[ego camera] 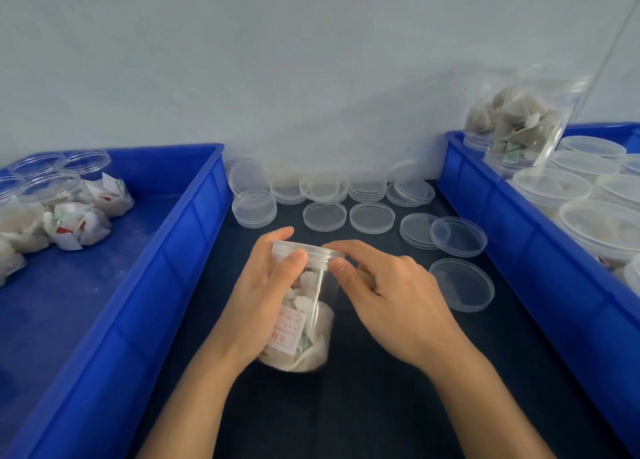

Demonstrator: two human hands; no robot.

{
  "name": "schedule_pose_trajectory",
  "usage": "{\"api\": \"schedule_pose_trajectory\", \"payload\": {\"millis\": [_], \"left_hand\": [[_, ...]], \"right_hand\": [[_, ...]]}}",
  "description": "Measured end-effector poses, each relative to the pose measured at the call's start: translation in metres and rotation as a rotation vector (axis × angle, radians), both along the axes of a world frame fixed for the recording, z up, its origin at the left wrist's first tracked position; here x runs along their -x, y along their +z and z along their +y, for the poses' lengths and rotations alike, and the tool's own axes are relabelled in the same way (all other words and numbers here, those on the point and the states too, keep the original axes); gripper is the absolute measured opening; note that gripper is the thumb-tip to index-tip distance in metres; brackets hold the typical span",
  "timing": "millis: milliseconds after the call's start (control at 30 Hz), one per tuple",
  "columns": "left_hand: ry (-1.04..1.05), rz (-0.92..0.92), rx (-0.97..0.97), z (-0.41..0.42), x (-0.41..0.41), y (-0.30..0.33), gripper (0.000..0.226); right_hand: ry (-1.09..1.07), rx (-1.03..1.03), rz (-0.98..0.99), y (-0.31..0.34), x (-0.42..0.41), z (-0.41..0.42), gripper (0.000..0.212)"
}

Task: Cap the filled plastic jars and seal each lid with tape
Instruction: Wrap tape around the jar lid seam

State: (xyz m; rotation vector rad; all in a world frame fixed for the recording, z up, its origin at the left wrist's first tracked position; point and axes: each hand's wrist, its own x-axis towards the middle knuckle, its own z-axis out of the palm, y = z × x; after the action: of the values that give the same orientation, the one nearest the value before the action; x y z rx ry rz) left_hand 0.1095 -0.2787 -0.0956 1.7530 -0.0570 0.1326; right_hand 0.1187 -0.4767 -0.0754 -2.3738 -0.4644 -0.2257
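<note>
A clear plastic jar [304, 323] filled with white sachets stands on the dark table between two blue bins. A clear lid [308, 249] sits on its mouth. My left hand [263, 295] wraps around the jar's left side, thumb pressed on the lid's rim. My right hand [388, 292] rests against the jar's right side, its thumb and fingers at the lid's edge. A strip of clear tape [320, 292] seems to run down from the lid over the jar wall. Several loose clear lids [372, 217] lie on the table behind the jar.
The left blue bin [145, 278] holds open jars [52, 184] with sachets spilling out. The right blue bin [519, 236] holds capped jars [599, 230] and a tilted filled jar [519, 126]. A grey wall stands close behind.
</note>
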Motion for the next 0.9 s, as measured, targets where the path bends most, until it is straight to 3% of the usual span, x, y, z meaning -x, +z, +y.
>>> {"api": "schedule_pose_trajectory", "payload": {"millis": [167, 300, 567, 900], "left_hand": [[0.271, -0.225, -0.208, -0.012, 0.007, 0.004, 0.06], [0.265, -0.2, -0.328, -0.023, 0.008, -0.001, 0.061], [0.173, -0.12, 0.046, -0.007, 0.0, 0.001, 0.046], [0.054, 0.01, 0.089, 0.001, -0.002, 0.0, 0.04]], "right_hand": [[-0.063, 0.015, -0.086, 0.0, 0.003, 0.002, 0.039], [-0.033, 0.037, -0.094, 0.001, 0.006, 0.005, 0.036], [0.005, -0.003, -0.055, -0.001, 0.0, -0.001, 0.032], [-0.002, 0.021, -0.079, -0.005, -0.003, -0.003, 0.032]]}}
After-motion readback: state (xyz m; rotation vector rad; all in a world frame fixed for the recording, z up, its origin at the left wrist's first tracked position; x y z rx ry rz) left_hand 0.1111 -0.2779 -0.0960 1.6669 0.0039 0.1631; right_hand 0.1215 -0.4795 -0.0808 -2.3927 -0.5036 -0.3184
